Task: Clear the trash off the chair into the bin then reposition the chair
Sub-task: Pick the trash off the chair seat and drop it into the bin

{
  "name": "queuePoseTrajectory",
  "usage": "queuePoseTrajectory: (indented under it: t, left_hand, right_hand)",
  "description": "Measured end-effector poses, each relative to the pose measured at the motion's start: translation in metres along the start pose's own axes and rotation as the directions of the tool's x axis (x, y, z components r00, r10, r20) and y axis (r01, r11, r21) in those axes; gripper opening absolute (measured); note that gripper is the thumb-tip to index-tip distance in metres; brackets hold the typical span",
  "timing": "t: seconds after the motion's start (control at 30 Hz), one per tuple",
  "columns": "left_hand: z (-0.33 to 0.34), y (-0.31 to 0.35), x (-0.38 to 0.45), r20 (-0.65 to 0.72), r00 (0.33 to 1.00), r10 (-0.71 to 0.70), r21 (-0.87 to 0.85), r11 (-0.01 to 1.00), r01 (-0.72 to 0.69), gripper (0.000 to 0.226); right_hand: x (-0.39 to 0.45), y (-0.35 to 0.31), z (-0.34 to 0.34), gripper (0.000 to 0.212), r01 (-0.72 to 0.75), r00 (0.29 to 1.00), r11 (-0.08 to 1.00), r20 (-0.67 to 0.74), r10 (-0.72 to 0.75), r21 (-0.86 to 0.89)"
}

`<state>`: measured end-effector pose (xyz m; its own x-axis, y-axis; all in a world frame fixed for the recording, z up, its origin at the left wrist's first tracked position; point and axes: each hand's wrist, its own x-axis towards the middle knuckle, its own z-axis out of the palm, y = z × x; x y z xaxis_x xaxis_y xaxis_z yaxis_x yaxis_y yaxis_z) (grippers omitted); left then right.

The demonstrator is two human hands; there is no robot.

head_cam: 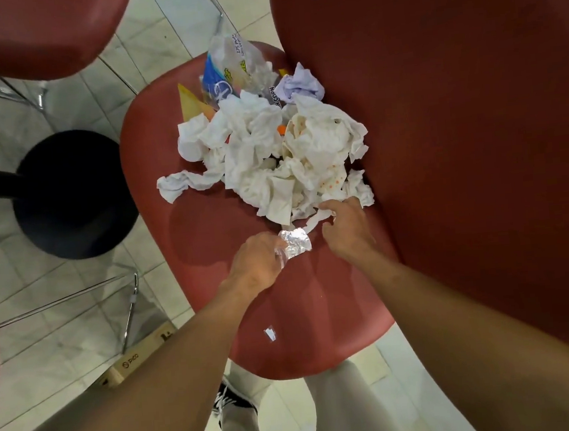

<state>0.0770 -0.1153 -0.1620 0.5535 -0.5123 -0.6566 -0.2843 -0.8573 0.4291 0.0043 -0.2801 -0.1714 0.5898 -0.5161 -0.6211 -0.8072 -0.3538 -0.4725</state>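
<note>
Below the camera, a dark red chair [215, 228] fills most of the view, its tall backrest rising on the right, with a heap of crumpled white napkins [271, 158] in the middle of the seat and a clear plastic wrapper [234, 65] with blue and yellow print at the heap's far edge. Nearer the person, the left hand [254, 262] has its fingers curled, pinching a small piece of crumpled foil [296, 245], while just beside it the right hand [346, 227] pinches a twisted napkin strip [314, 222] at the heap's near edge. Smallest, a tiny foil scrap [270, 333] lies alone on the near part of the seat.
</note>
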Motion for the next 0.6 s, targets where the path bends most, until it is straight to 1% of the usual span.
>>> queuePoseTrajectory:
  t: [0.17,0.27,0.4,0.5,0.6]
  left_hand:
    - [-0.008,-0.003,-0.031,-0.13,0.991,-0.009,-0.118,0.993,-0.006,0.024]
    - [-0.013,-0.009,-0.055,-0.186,0.981,-0.05,-0.193,0.981,0.014,0.024]
    - [-0.02,-0.028,-0.094,-0.265,0.961,-0.081,-0.228,0.974,0.019,0.027]
    - [-0.025,-0.048,-0.133,-0.305,0.943,-0.133,-0.264,0.963,0.051,0.027]
    - [-0.027,-0.075,-0.174,-0.335,0.923,-0.19,-0.333,0.94,0.073,0.027]
  right_hand:
    - [-0.024,-0.003,-0.009,0.032,0.015,0.996,1.0,-0.088,-0.014,0.019]
    - [-0.044,-0.011,-0.011,0.027,0.044,0.994,0.999,-0.1,-0.043,0.013]
    - [-0.08,-0.028,-0.001,0.018,0.106,0.988,0.994,-0.114,-0.101,0.04]
    - [-0.113,-0.044,0.014,0.018,0.145,0.984,0.988,-0.115,-0.138,0.054]
    - [-0.148,-0.065,0.033,0.021,0.19,0.976,0.982,-0.118,-0.186,0.022]
